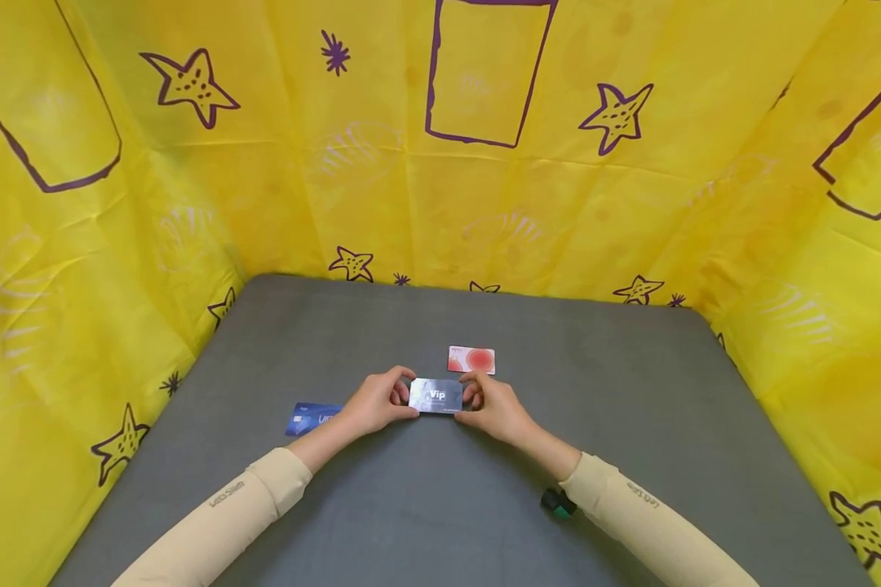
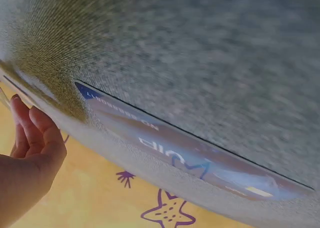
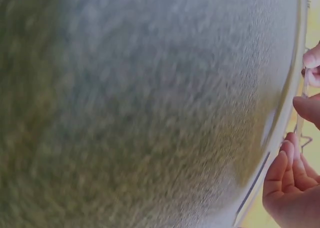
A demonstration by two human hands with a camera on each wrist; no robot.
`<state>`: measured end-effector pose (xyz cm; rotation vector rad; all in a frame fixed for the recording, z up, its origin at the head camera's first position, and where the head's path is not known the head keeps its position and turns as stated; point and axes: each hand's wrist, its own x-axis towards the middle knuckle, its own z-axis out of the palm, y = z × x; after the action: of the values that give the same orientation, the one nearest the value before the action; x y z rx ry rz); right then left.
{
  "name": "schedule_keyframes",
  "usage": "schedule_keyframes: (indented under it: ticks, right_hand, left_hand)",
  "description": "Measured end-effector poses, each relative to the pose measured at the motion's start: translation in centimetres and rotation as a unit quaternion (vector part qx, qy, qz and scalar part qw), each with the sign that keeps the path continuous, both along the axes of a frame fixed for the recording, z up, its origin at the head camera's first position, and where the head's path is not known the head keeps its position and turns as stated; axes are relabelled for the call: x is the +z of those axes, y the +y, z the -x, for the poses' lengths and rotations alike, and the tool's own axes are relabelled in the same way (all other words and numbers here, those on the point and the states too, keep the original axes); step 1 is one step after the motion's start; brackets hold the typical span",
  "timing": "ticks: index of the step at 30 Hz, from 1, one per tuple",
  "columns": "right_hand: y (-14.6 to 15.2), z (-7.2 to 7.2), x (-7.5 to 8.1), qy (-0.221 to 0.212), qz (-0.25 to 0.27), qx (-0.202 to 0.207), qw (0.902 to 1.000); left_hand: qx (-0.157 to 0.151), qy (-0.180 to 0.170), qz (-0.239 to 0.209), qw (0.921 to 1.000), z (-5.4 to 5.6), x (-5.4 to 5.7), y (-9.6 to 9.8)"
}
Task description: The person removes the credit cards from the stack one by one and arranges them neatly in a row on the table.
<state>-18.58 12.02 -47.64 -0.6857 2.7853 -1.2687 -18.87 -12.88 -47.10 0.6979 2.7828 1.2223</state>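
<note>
Both hands hold a grey-silver card printed "Vip" (image 1: pixel 436 395) between them, above the middle of the grey table. At its left end, my left hand (image 1: pixel 374 401) pinches the edge between thumb and fingers. My right hand (image 1: pixel 501 408) grips the right end in the same way. Edge-on, the card (image 3: pixel 300 122) shows as a thin strip in the right wrist view. A blue VIP card (image 1: pixel 312 418) lies flat by the left wrist, partly covered by it. Just beyond the right hand lies a white card with red circles (image 1: pixel 471 359).
The grey tabletop (image 1: pixel 631 391) is ringed by yellow cloth walls (image 1: pixel 382 196) with purple star drawings. A small black-and-green object (image 1: pixel 558 502) shows beside the right sleeve, partly hidden.
</note>
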Motion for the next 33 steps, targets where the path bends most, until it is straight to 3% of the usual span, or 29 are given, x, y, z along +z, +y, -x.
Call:
schedule_keyframes:
  ticks: [21,33]
  right_hand:
    - [-2.3,-1.4,-0.1,-0.013,-0.018,0.048,0.9986]
    - [-3.5,-1.4,-0.5,0.000,-0.027,0.073,0.9969]
  left_hand:
    - [0.005,-0.027,0.089,0.9957,-2.2,1.1,-2.8]
    - [0.001,0.018,0.133,0.9909,-2.8,0.8,-4.1]
